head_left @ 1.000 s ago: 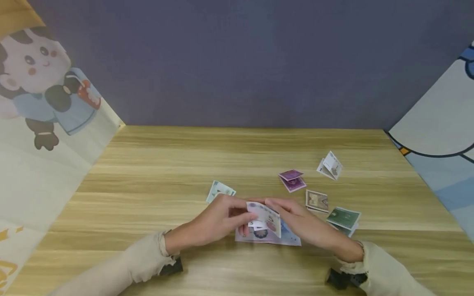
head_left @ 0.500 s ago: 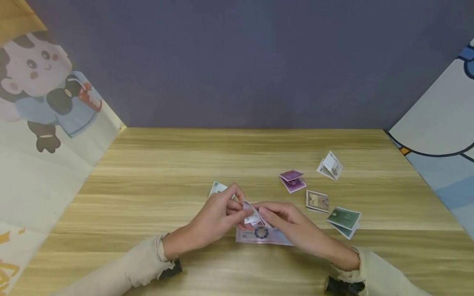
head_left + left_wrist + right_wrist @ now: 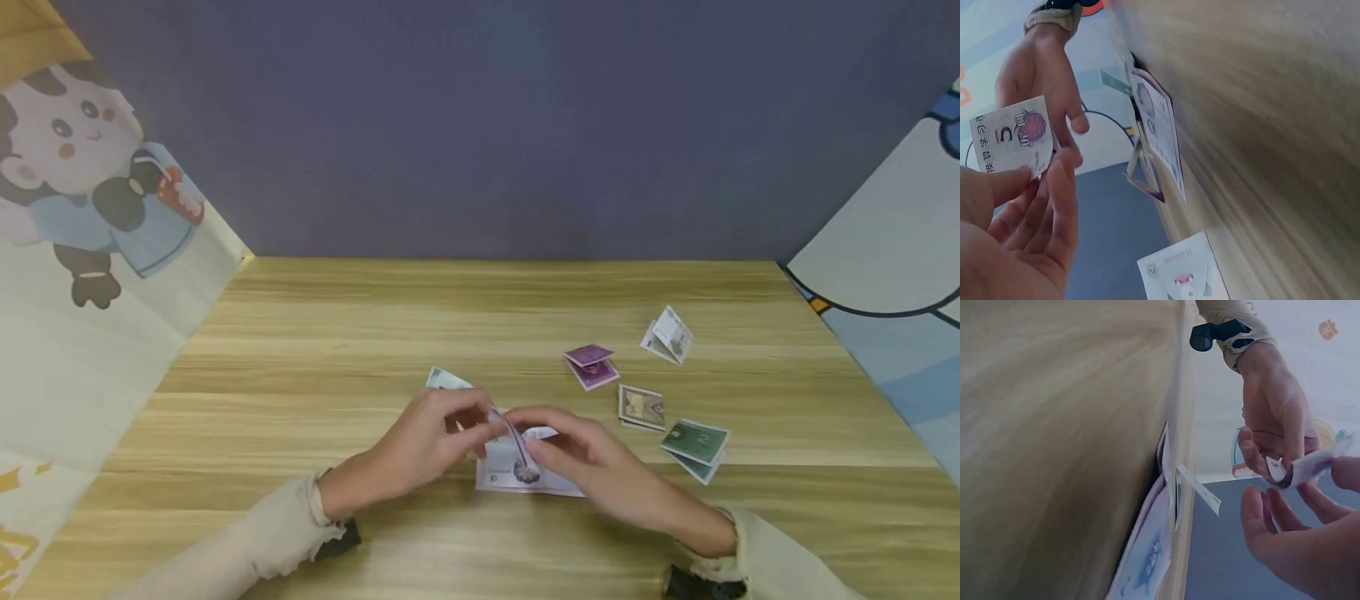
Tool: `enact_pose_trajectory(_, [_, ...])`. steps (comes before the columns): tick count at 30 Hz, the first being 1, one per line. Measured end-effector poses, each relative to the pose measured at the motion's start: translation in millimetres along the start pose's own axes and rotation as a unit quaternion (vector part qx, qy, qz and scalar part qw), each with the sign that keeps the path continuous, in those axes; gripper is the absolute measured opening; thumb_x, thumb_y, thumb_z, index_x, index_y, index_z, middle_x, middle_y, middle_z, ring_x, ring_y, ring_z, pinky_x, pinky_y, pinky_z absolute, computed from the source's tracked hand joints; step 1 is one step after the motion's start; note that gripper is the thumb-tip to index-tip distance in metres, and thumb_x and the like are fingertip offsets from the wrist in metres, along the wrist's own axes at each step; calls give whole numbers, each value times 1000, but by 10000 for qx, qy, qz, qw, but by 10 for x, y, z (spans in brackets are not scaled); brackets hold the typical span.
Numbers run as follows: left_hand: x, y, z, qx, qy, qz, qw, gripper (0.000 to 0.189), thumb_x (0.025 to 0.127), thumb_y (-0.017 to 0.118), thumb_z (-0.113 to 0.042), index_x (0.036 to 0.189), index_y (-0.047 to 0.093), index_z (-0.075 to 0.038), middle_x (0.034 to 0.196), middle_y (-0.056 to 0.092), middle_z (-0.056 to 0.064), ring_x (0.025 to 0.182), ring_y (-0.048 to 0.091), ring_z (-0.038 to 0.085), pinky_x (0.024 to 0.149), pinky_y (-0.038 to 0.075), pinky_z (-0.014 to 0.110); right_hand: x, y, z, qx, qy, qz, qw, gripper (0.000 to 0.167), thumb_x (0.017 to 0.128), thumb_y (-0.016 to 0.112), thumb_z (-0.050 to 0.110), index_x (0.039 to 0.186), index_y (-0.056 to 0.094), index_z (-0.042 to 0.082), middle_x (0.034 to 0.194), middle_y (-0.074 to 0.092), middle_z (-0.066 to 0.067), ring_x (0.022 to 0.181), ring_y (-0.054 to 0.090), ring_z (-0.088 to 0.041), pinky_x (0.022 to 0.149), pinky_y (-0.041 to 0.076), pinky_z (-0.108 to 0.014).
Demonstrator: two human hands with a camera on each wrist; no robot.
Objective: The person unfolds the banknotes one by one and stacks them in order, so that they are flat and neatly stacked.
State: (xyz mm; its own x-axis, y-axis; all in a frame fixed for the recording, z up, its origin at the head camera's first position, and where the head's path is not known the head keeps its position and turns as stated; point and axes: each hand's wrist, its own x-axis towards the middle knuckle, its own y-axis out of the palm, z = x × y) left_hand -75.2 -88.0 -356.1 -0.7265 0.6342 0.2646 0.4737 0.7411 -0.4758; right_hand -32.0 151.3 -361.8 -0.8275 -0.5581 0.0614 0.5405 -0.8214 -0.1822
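Observation:
My left hand pinches a small folded play banknote, marked 5, between thumb and fingers above the table. In the head view the note is seen nearly edge-on. Close at its right side is my right hand, fingers loosely bent and thumb near the note's edge; whether the thumb touches it I cannot tell. Beneath both hands a larger pale purple-blue banknote lies on the table, partly covered by the right hand. Behind the left hand lies a pale green-white folded note, partly hidden.
Several folded notes lie to the right on the wooden table: a purple one, a white one, a brown one and a green one. A dark blue-grey panel stands at the table's back edge.
The small note has turned from showing its face to nearly edge-on. The right hand's fingers have drawn back from lying over it, and more of the larger note's left part shows.

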Motion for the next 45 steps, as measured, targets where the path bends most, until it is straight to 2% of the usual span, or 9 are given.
enact_pose_trajectory(5, [2,-25,-1,304,122,-139,9994,7,93,71,-16,91,74,-9,80,72,4,64,63,8,54,56,27,-9,14,-22,-131,-70,18,9999,42,104,52,12,145,49,21,143,54,-1,126,54,-36,100,50,-32])
enact_pose_trajectory(8, [1,-12,-3,300,247,-100,9992,7,93,71,-12,92,75,-7,80,73,5,61,63,8,53,56,25,-18,3,-24,-471,-18,-189,9987,45,101,59,15,144,50,24,138,57,3,119,58,-28,98,51,-32])
enact_pose_trajectory(12, [-7,-11,-4,278,242,-60,9993,7,93,70,-11,92,75,-6,76,71,5,57,60,5,52,55,24,-25,-32,-32,-699,-111,-528,9961,42,96,68,15,136,57,23,131,61,-3,114,59,-21,96,52,-31])
enact_pose_trajectory(18, [-14,-35,-17,224,-71,-54,9997,7,93,71,-13,90,73,-7,71,68,3,57,58,5,53,55,24,-26,-98,-32,-705,-583,-1029,9905,20,94,68,7,113,66,14,113,65,-7,105,62,-21,90,54,-30])
enact_pose_trajectory(23, [-23,-43,-22,145,-239,-39,9996,8,93,71,-14,91,73,-7,69,66,-1,57,59,7,54,55,25,-40,-141,-14,-749,-545,-1398,9858,12,94,67,6,103,70,12,102,69,-3,96,66,-19,86,54,-28])
enact_pose_trajectory(31, [-49,-51,-20,-108,-609,-92,9980,6,94,69,-12,89,71,-11,68,65,6,57,61,11,56,57,28,-87,-230,42,-1035,-254,-1685,9799,7,92,71,10,99,73,12,96,72,0,91,66,-17,86,54,-27])
enact_pose_trajectory(34, [-54,-56,-7,-166,-719,-82,9972,7,94,68,-9,86,70,-9,70,65,8,57,61,11,57,57,28,-107,-265,64,-1191,-275,-1748,9770,13,90,73,7,103,70,9,91,71,-1,85,66,-16,82,55,-26])
enact_pose_trajectory(40, [-64,-67,17,-116,-937,-71,9955,6,94,68,-8,88,71,-9,71,65,8,57,60,13,55,56,29,-132,-300,96,-1261,-329,-1747,9760,40,89,73,4,125,56,10,82,69,-1,77,65,-17,71,53,-26])
enact_pose_trajectory(45, [-61,-71,26,13,-1021,-62,9948,10,94,67,-9,84,70,-11,68,64,5,56,60,14,52,54,28,-154,-326,79,-1698,-275,-1920,9662,33,86,76,4,113,58,14,76,66,3,73,63,-16,74,55,-27])
